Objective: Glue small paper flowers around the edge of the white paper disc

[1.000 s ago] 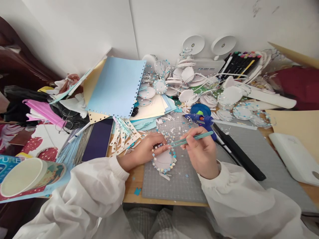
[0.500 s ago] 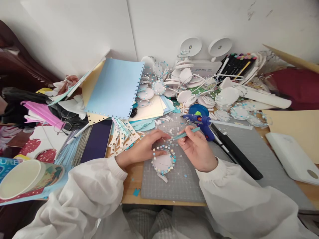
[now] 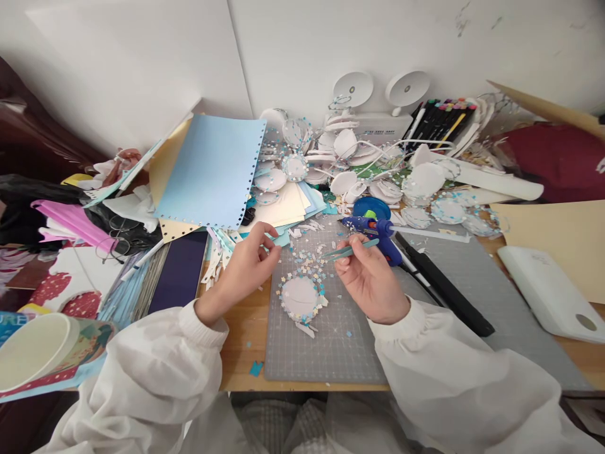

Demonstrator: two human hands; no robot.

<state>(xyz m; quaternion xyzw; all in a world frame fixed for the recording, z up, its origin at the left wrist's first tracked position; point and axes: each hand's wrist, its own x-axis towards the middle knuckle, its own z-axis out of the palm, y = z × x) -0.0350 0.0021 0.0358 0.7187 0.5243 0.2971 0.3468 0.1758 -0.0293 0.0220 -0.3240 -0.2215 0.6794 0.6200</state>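
Right hand (image 3: 371, 277): fingers pinched tweezers (image 3: 347, 252) right of confetti-edged disc (image 3: 300, 296).
Left hand (image 3: 249, 261): fingers hung seemingly spread, left of disc.

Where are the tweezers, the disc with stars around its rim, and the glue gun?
Tweezers (image 3: 345, 251): head view, on the arms, just ahead of the gripping fingers.
Disc (image 3: 300, 296): head view, on the white middle, inside the star trim.
Glue gun (image 3: 368, 225): head view, on the blue body.

Craft desk (image 3: 241, 362), cutting mat (image 3: 326, 362), glue gun (image 3: 371, 226), markers (image 3: 429, 126)
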